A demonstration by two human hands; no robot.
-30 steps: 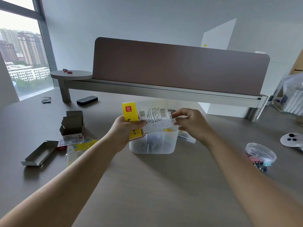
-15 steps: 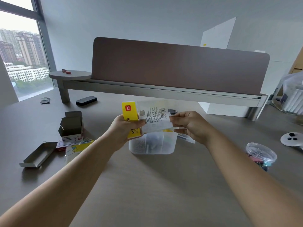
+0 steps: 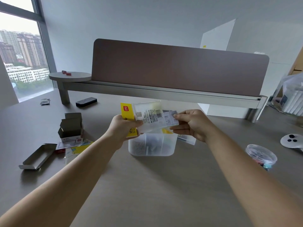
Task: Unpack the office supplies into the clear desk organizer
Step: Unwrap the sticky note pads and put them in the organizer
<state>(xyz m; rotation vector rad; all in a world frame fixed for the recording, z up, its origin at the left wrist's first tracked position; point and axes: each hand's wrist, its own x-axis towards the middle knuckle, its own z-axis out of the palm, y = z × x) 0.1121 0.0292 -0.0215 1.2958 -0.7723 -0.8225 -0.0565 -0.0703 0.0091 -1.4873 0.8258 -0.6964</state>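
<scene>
The clear desk organizer [image 3: 152, 147] stands on the desk at centre, with dark small items showing through its compartments. Just above it I hold a yellow-and-clear plastic packet [image 3: 147, 117] with a barcode label. My left hand [image 3: 122, 126] grips the packet's yellow end. My right hand [image 3: 191, 124] pinches a grey-and-white card [image 3: 170, 117] that sticks out of the packet's right end. What else the packet contains is hidden by the frosted plastic.
Opened grey cartons [image 3: 70, 126], a flat grey box tray [image 3: 37, 156] and empty wrappers [image 3: 77, 147] lie at left. A round clear tub of binder clips [image 3: 260, 155] sits at right. A white game controller [image 3: 291, 141] lies at the far right. A raised shelf with a brown screen [image 3: 164, 94] crosses behind.
My right hand has drawn the grey-and-white card a little way out of the packet's right end. My left hand keeps its grip on the yellow end above the organizer.
</scene>
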